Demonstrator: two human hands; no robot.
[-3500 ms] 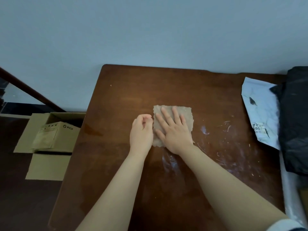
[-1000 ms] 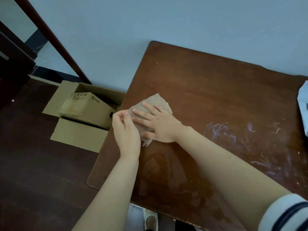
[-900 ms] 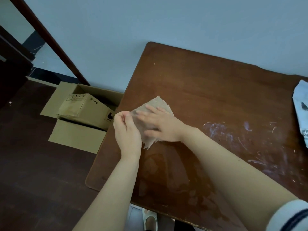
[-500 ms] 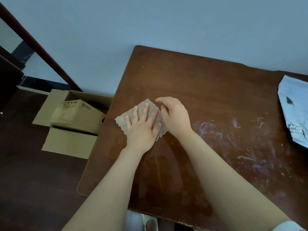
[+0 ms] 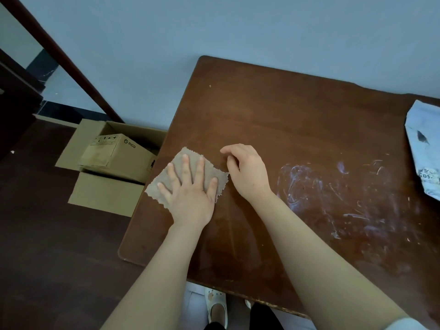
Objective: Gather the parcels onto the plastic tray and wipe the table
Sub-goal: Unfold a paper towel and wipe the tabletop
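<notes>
Your left hand [image 5: 188,191] lies flat on the cloth [image 5: 194,160], fingers spread and straight, pinning it near the tabletop's [image 5: 285,120] left edge. Your right hand [image 5: 247,172] rests loosely curled just beside it and seems to hold nothing, though its thumb side is too hidden to say whether it touches the cloth's corner. The cloth is a rough square with no real long axis. It sits turned like a diamond, one corner pointing away from you and its left corner at the table edge. A stroke further left could likely drag it off onto the boxes [image 5: 119,151] below. The white smears [image 5: 333,186] lie well apart to the right, unwiped, and a hard sweep that way might push grit toward the parcel [image 5: 423,148] at the far right.
</notes>
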